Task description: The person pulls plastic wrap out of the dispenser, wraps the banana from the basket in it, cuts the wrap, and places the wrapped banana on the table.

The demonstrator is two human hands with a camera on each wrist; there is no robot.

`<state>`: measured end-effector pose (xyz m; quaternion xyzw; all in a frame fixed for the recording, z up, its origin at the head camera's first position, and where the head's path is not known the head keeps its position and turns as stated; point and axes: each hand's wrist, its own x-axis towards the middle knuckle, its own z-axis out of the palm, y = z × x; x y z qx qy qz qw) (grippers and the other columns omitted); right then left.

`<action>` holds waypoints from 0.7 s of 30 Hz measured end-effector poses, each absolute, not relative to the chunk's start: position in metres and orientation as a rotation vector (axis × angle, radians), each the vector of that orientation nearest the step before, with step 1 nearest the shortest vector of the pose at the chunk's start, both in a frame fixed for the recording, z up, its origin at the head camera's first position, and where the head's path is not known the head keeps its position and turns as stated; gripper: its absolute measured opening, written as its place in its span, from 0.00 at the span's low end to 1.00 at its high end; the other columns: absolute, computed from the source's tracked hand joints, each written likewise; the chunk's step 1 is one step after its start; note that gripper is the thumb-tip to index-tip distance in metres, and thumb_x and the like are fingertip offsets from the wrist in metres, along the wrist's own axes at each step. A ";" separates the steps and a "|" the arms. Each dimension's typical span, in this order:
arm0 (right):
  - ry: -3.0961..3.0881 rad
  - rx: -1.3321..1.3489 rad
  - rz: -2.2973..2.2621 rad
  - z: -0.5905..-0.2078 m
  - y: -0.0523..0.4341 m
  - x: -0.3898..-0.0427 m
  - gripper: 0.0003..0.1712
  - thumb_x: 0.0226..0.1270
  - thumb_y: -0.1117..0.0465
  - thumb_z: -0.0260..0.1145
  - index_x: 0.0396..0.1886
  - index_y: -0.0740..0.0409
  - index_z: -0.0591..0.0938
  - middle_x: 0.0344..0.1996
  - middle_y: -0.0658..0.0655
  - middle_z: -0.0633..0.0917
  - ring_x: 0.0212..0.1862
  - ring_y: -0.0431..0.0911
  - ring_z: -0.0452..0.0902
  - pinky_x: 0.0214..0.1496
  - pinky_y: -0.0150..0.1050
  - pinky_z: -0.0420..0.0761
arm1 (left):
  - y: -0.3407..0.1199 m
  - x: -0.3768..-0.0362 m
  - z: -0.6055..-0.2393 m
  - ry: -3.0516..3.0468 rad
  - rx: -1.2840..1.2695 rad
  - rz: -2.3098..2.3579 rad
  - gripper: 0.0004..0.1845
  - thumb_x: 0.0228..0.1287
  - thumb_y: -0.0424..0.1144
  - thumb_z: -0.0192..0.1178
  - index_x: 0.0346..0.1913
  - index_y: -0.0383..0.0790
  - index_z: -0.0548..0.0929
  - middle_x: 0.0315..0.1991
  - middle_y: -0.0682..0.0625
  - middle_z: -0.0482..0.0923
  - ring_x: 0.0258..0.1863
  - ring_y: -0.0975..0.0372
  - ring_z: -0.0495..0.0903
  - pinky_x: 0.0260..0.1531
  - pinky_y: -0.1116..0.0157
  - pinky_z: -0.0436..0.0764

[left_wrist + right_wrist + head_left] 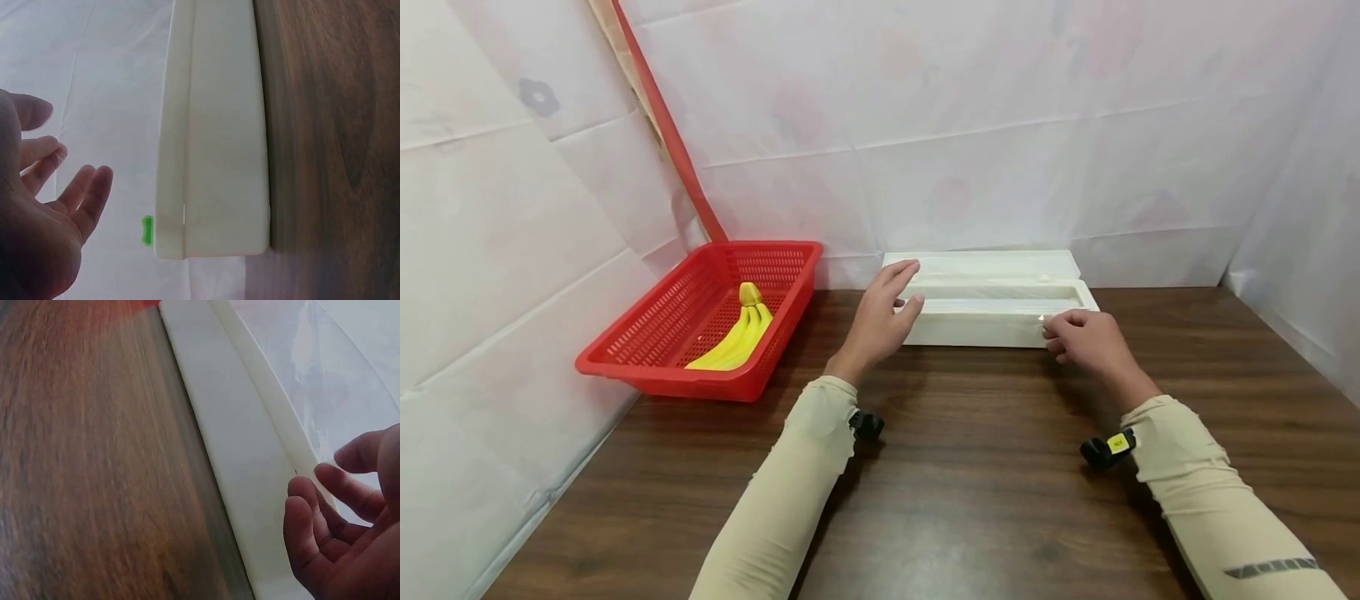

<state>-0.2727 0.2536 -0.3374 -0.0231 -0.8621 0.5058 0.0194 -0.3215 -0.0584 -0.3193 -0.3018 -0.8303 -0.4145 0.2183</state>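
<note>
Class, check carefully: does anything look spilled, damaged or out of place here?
Nothing looks spilled or damaged; the white box sits upright. One mild oddity: a red strip slants up near the back of the red basket, standing out against the pale sheeting, its purpose unclear.

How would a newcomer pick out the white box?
Find the brown table, then its far side, by the white sheet. There, right of the red basket, lies the long, low white box. Unlike its slotted red neighbour, it is solid-sided.
</note>
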 end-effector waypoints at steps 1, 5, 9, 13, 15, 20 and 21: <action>-2.645 -0.067 1.606 -0.338 0.254 -0.273 0.27 0.75 0.49 0.60 0.50 0.72 0.82 0.45 0.64 0.86 0.38 0.43 0.84 0.38 0.35 0.84 | -0.059 -0.322 -0.320 -2.298 -0.836 -1.156 0.26 0.71 0.34 0.57 0.70 0.35 0.72 0.69 0.47 0.69 0.65 0.60 0.69 0.50 0.56 0.81; -2.543 -0.069 1.697 -0.337 0.253 -0.271 0.24 0.75 0.52 0.59 0.50 0.71 0.81 0.43 0.60 0.87 0.40 0.40 0.84 0.40 0.36 0.85 | -0.060 -0.322 -0.321 -2.292 -0.838 -1.189 0.26 0.72 0.36 0.56 0.71 0.37 0.72 0.69 0.49 0.69 0.66 0.62 0.68 0.51 0.56 0.80; -2.441 -0.088 1.735 -0.338 0.253 -0.271 0.25 0.76 0.49 0.56 0.51 0.69 0.80 0.45 0.57 0.85 0.43 0.40 0.83 0.42 0.36 0.84 | -0.063 -0.322 -0.323 -2.272 -0.842 -1.202 0.23 0.78 0.40 0.48 0.70 0.37 0.73 0.69 0.49 0.69 0.68 0.62 0.66 0.63 0.59 0.71; -2.294 -0.086 1.769 -0.339 0.253 -0.272 0.24 0.76 0.49 0.58 0.53 0.68 0.79 0.44 0.54 0.86 0.44 0.39 0.84 0.42 0.34 0.84 | -0.064 -0.323 -0.323 -2.262 -0.853 -1.280 0.26 0.82 0.47 0.37 0.71 0.37 0.72 0.70 0.50 0.68 0.70 0.63 0.64 0.69 0.63 0.61; -2.233 -0.075 1.787 -0.339 0.254 -0.272 0.25 0.76 0.48 0.60 0.55 0.67 0.78 0.43 0.52 0.87 0.44 0.38 0.85 0.42 0.33 0.84 | -0.064 -0.323 -0.323 -2.255 -0.863 -1.372 0.28 0.82 0.49 0.35 0.71 0.38 0.71 0.70 0.50 0.67 0.70 0.62 0.62 0.68 0.61 0.63; -2.135 -0.046 1.891 -0.337 0.256 -0.272 0.29 0.74 0.48 0.62 0.60 0.68 0.76 0.43 0.52 0.88 0.42 0.39 0.86 0.44 0.35 0.84 | -0.067 -0.321 -0.320 -2.256 -0.862 -1.657 0.32 0.81 0.56 0.28 0.74 0.46 0.69 0.72 0.55 0.63 0.70 0.60 0.60 0.66 0.52 0.64; -2.121 -0.041 1.914 -0.336 0.257 -0.272 0.30 0.73 0.48 0.63 0.61 0.68 0.76 0.44 0.52 0.88 0.43 0.40 0.86 0.44 0.35 0.84 | -0.067 -0.321 -0.320 -2.258 -0.854 -1.706 0.32 0.80 0.57 0.26 0.75 0.49 0.68 0.73 0.57 0.63 0.70 0.60 0.60 0.66 0.51 0.63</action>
